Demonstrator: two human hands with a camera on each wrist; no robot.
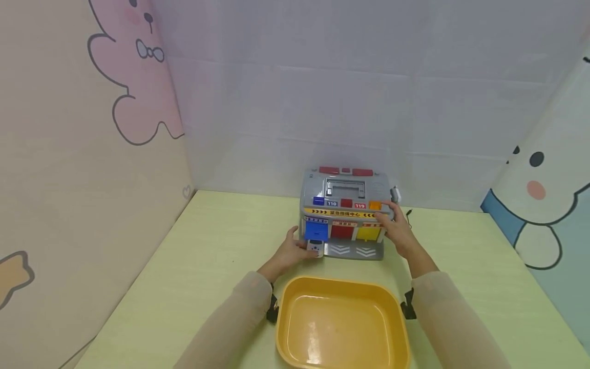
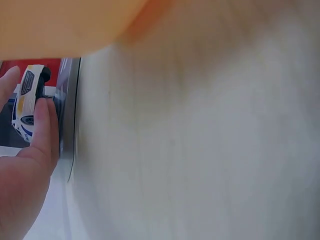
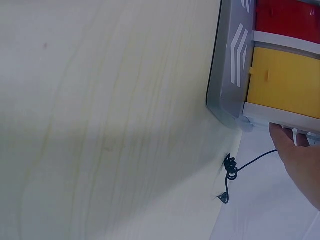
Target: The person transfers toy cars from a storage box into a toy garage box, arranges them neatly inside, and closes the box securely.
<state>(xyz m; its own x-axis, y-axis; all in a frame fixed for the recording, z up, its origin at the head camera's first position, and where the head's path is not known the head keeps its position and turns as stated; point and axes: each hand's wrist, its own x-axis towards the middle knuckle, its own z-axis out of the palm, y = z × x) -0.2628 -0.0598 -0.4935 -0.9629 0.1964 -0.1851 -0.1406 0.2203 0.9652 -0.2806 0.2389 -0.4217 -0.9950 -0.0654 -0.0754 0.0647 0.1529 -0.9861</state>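
A grey toy garage [image 1: 345, 215] stands near the back of the table, with blue, red and yellow doors and coloured buttons on its sloped roof. At the blue door [image 1: 316, 230], my left hand [image 1: 289, 254] pinches a small white toy car [image 1: 315, 248] on the ramp. The left wrist view shows the car [image 2: 27, 102] between thumb and fingers, with yellow and blue markings. My right hand [image 1: 400, 231] grips the garage's right front corner, its fingers beside the orange button [image 1: 375, 205]. In the right wrist view its fingers [image 3: 282, 140] touch the side by the yellow door [image 3: 285, 82].
An empty yellow tray [image 1: 341, 328] lies in front of the garage, between my forearms. A thin black cord [image 3: 231, 167] lies coiled to the garage's right. Behind the table [image 1: 221, 241] hangs a pale sheet [image 1: 295, 102]; walls with cartoon figures flank both sides.
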